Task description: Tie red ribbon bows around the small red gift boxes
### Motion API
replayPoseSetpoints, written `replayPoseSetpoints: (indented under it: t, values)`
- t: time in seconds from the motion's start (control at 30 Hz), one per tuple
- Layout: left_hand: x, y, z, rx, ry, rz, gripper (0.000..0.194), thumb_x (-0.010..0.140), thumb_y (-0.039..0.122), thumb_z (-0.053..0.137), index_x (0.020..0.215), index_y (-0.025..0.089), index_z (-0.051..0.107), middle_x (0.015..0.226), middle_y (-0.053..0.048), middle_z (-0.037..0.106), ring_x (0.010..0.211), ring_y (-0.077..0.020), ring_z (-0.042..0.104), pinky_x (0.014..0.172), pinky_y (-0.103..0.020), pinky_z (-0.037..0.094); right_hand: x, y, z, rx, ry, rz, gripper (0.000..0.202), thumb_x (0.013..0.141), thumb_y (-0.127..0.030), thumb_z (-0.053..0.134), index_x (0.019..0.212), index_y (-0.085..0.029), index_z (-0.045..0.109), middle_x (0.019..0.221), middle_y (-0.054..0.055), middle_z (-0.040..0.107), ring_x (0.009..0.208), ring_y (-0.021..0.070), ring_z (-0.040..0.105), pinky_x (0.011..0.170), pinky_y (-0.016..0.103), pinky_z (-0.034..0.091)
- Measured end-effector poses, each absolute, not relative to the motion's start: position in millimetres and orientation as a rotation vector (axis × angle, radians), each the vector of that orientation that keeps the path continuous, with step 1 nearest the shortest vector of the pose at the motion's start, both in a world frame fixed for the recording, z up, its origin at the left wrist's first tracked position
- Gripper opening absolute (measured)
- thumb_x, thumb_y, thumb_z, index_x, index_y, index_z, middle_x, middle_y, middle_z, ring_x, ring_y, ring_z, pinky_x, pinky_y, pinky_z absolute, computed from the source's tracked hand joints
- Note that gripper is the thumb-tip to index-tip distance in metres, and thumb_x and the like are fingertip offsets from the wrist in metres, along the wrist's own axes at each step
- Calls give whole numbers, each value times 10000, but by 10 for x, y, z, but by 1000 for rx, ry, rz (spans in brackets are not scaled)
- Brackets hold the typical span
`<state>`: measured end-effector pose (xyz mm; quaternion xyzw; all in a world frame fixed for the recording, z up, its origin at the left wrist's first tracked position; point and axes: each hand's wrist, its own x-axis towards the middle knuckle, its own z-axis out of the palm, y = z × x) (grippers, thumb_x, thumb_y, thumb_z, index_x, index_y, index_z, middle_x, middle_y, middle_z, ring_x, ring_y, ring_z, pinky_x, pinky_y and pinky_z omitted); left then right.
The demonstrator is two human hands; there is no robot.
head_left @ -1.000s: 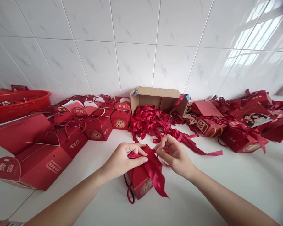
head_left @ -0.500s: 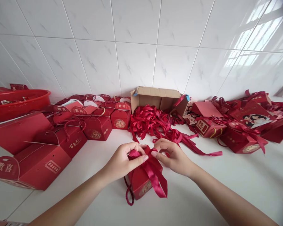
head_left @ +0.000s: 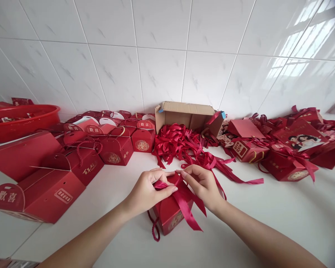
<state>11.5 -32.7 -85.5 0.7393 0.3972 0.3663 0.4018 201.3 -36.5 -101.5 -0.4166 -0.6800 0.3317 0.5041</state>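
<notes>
A small red gift box [head_left: 167, 213] stands on the white table in front of me, gold print on its near side. A dark red rope handle [head_left: 155, 229] hangs from its left side. Over the top lies a shiny crimson ribbon [head_left: 187, 211], its tails falling down the front. My left hand [head_left: 150, 190] pinches a loop of this ribbon between thumb and fingers. At the box's upper right, my right hand [head_left: 202, 182] is closed on the ribbon with thumb and forefinger. Its fingertips nearly meet those of the left hand; the knot area is partly hidden.
A tipped cardboard box [head_left: 185, 108] spills a heap of crimson ribbons [head_left: 178, 143] behind the hands. Several red gift boxes [head_left: 117, 150] line the left, near a red plastic basin [head_left: 44, 118]. Ribboned boxes [head_left: 289, 165] crowd the right. A white tiled wall [head_left: 162, 78] closes off the back.
My right hand has turned and moved its fingertips up and left, closer to the left hand. The ribbon tails have shifted right and spread apart. The left hand keeps its pinch.
</notes>
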Motion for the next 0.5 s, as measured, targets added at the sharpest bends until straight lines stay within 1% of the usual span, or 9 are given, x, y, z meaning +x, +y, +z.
replayPoseSetpoints:
  t: [0.07,0.13,0.23,0.3,0.37,0.43,0.5]
  values:
    - [109,-321,-854,1896,1011,927,323,769,269,677,595,216,411,615,32,588,1122,-278,630,1098,-436,359,2008,-358,-1029,-1009,-1601,837,315,882,-423,542,679,-182,551,651,8,531,609,134,492,599,268,444]
    - [100,-314,-850,1912,1007,917,300,769,266,678,596,212,438,647,21,620,1133,-277,623,1102,-434,349,2029,-337,-1026,-1000,-1615,895,308,883,-429,543,708,-177,576,680,16,554,642,142,525,627,274,457]
    - [78,-303,-845,1907,993,899,261,757,278,692,613,208,487,666,14,647,1146,-271,613,1102,-439,345,2119,-287,-985,-945,-1712,1027,332,917,-428,486,758,-168,618,749,36,601,754,167,590,734,305,489]
    - [62,-294,-848,1883,994,884,237,749,299,704,633,209,518,666,14,650,1145,-267,612,1103,-447,344,2204,-256,-951,-872,-1735,1108,324,939,-411,444,833,-171,634,845,53,629,861,182,613,819,336,496]
    - [48,-286,-854,1861,992,871,223,749,316,709,651,209,540,683,7,659,1153,-267,607,1102,-451,344,2283,-236,-932,-758,-1752,1167,242,933,-372,465,971,-188,617,985,69,627,969,195,610,880,367,495]
    - [37,-280,-858,1845,973,857,217,745,321,717,661,206,553,720,-6,679,1170,-273,595,1093,-447,355,2333,-227,-931,-650,-1815,1142,212,907,-304,522,1093,-213,571,1090,80,602,1025,198,597,878,377,508]
    - [30,-276,-855,1825,948,837,211,742,316,723,669,204,560,773,-19,700,1186,-277,582,1072,-433,381,2346,-221,-938,-599,-1904,1017,234,889,-226,547,1122,-223,560,1086,80,609,1006,189,600,849,368,522]
